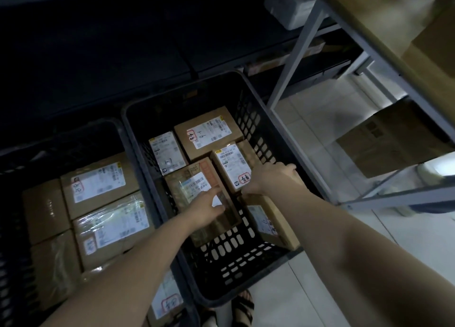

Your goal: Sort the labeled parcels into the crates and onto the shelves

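Centre frame, dark slatted plastic crate (248,120): left hand (206,207) flat, fingers straight, on taped brown cardboard parcel (187,179); right hand (273,179) grips white-labelled cardboard parcel (231,161).

**Bare arms, striped sandals**

The left forearm (138,260) and the right forearm (357,240) are bare along all their visible length. The left hand (206,208) and the right hand (273,179) are bare too. At the bottom edge the feet wear sandals (242,307) with dark and light striped straps, dimly lit.
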`<control>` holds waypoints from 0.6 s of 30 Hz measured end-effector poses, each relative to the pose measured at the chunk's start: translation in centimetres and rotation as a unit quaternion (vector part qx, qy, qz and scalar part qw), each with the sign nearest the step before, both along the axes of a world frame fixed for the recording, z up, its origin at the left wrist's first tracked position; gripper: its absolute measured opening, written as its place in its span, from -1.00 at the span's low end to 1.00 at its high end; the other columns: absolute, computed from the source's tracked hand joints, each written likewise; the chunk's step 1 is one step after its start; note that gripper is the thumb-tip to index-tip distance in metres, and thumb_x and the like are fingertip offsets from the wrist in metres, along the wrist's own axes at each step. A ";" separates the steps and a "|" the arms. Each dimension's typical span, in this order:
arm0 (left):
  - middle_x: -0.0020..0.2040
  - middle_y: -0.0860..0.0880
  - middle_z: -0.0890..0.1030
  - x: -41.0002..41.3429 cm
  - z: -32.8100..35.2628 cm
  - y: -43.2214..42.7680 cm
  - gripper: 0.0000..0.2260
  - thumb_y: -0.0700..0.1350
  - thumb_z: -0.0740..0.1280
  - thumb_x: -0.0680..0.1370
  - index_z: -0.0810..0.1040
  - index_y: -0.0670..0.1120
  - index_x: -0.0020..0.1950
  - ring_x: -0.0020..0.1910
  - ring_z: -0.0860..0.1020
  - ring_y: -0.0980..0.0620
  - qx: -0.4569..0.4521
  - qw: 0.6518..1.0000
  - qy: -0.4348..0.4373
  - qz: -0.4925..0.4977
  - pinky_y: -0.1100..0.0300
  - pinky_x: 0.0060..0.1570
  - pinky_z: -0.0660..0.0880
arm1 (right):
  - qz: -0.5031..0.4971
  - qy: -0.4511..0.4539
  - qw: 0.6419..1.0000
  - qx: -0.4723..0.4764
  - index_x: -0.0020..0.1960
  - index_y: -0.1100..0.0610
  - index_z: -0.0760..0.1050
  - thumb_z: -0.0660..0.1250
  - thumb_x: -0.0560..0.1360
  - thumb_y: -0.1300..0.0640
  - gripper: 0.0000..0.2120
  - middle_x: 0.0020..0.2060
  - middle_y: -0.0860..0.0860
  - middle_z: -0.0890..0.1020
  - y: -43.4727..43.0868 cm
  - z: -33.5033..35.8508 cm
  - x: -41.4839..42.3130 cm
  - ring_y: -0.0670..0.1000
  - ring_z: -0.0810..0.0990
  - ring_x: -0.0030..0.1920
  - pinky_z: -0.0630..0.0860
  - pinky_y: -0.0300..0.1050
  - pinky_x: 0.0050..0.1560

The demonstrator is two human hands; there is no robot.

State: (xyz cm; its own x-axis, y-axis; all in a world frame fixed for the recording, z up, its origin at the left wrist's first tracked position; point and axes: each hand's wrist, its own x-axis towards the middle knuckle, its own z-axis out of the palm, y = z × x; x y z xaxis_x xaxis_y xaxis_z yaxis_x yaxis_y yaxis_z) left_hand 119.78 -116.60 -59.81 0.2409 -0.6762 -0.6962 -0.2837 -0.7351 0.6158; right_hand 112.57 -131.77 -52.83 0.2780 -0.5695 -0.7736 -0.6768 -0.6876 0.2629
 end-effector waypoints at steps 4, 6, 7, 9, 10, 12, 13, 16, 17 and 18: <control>0.50 -0.16 0.20 0.0 -1.3 0.5 -0.49 -0.06 0.21 0.62 0.12 -0.04 0.53 0.40 0.32 -0.15 0.002 1.000 0.009 0.010 0.13 0.29 0.30 | -0.023 -0.010 0.999 0.046 0.43 0.02 0.30 0.28 0.43 -0.24 -0.35 0.39 0.11 0.34 0.9 -2.8 -1.2 0.28 0.22 0.40 0.19 0.36 0.35; 0.50 -0.17 0.20 -0.2 -1.7 0.6 -0.49 -0.05 0.21 0.62 0.13 -0.03 0.53 0.41 0.30 -0.14 0.003 1.000 0.018 0.014 0.14 0.29 0.29 | -0.034 -0.051 0.997 0.054 0.45 -0.08 0.28 0.29 0.40 -0.24 -0.34 0.45 0.11 0.24 0.9 -3.8 -2.4 0.31 0.15 0.42 0.23 0.35 0.33; 0.49 -0.17 0.21 -0.4 -1.9 0.7 -0.50 -0.05 0.22 0.61 0.14 -0.03 0.53 0.41 0.30 -0.14 0.002 1.000 0.020 0.016 0.15 0.29 0.29 | -0.043 -0.071 0.996 0.045 0.47 -0.12 0.23 0.30 0.39 -0.28 -0.30 0.49 0.12 0.15 0.9 -4.1 -3.0 0.33 0.11 0.45 0.22 0.37 0.33; 0.49 -0.16 0.22 -0.6 -2.2 0.8 -0.51 -0.06 0.21 0.62 0.15 -0.04 0.52 0.41 0.30 -0.13 0.001 1.000 0.023 0.018 0.17 0.28 0.29 | -0.086 -0.096 0.992 0.007 0.49 -0.11 0.16 0.37 0.33 -0.35 -0.17 0.52 0.16 0.03 1.0 -4.3 -4.2 0.35 0.08 0.46 0.20 0.42 0.29; 0.48 -0.16 0.23 -0.7 -2.3 0.8 -0.51 -0.06 0.22 0.62 0.16 -0.04 0.52 0.41 0.31 -0.13 0.002 1.000 0.023 0.018 0.17 0.28 0.29 | -0.119 -0.107 0.987 -0.003 0.47 -0.09 0.17 0.40 0.30 -0.35 -0.14 0.50 0.19 0.03 1.1 -4.4 -4.6 0.36 0.12 0.44 0.23 0.40 0.28; 0.47 -0.17 0.26 -1.1 -2.3 0.8 -0.51 -0.07 0.23 0.61 0.18 -0.04 0.51 0.40 0.33 -0.14 0.003 1.000 0.016 0.017 0.16 0.29 0.30 | -0.162 -0.129 0.978 0.006 0.43 -0.04 0.17 0.46 0.28 -0.27 -0.15 0.46 0.26 0.07 1.5 -4.7 -5.3 0.37 0.20 0.39 0.33 0.33 0.28; 0.46 -0.18 0.27 -1.3 -2.3 0.8 -0.51 -0.07 0.24 0.60 0.19 -0.04 0.51 0.39 0.34 -0.14 0.003 1.000 0.011 0.016 0.15 0.29 0.31 | -0.159 -0.130 0.979 0.014 0.42 -0.03 0.16 0.47 0.28 -0.22 -0.16 0.44 0.28 0.07 1.6 -4.8 -5.4 0.38 0.21 0.37 0.35 0.30 0.28; 0.44 -0.18 0.29 -1.7 -2.1 0.9 -0.52 -0.08 0.24 0.60 0.20 -0.05 0.50 0.37 0.34 -0.14 0.003 1.000 0.001 0.006 0.16 0.26 0.32 | -0.127 -0.134 0.983 0.021 0.44 -0.02 0.15 0.47 0.29 -0.19 -0.15 0.40 0.25 0.12 1.3 -4.1 -5.4 0.36 0.26 0.34 0.41 0.24 0.24; 0.44 -0.18 0.29 -1.7 -2.0 1.0 -0.52 -0.08 0.24 0.60 0.20 -0.05 0.50 0.38 0.34 -0.14 0.003 1.000 0.001 0.004 0.17 0.25 0.31 | -0.113 -0.135 0.984 0.019 0.44 -0.02 0.16 0.47 0.28 -0.20 -0.15 0.40 0.23 0.13 1.1 -3.5 -5.4 0.34 0.27 0.33 0.43 0.24 0.22; 0.44 -0.18 0.29 -1.7 -1.9 1.0 -0.52 -0.08 0.23 0.60 0.20 -0.05 0.51 0.38 0.34 -0.14 0.003 1.000 0.001 0.003 0.16 0.26 0.31 | -0.095 -0.133 0.986 0.018 0.44 -0.02 0.16 0.47 0.28 -0.20 -0.14 0.41 0.22 0.13 0.8 -2.8 -5.3 0.33 0.26 0.34 0.44 0.23 0.21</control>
State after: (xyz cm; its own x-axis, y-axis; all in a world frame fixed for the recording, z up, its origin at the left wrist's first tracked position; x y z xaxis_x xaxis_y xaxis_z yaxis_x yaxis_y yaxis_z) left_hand 118.07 -115.64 -61.70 0.2436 -0.6699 -0.7014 -0.2777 -0.7411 0.6113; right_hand 107.23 -130.95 -55.68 0.3651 -0.6046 -0.7079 -0.8359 -0.5476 0.0365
